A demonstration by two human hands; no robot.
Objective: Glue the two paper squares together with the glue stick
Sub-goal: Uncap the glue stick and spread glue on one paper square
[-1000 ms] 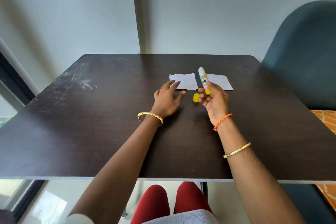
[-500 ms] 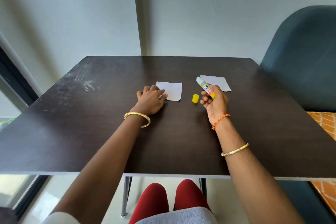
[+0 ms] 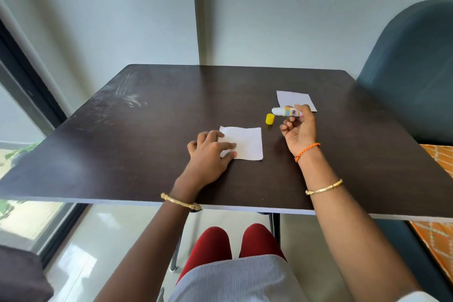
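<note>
While your left hand (image 3: 210, 154) rests with relaxed, nearly straight fingers on the left edge of the near paper square (image 3: 245, 142), your right hand (image 3: 297, 130) pinches the uncapped glue stick (image 3: 286, 111) above the table (image 3: 122, 142). Its long axis lies nearly level, the white tip pointing left. The near square sits below and to the left of that tip, closer than the far paper square (image 3: 293, 98) behind your right hand. You would likely swing the tip down-left onto it. The yellow cap (image 3: 269, 120) stands between them.
</note>
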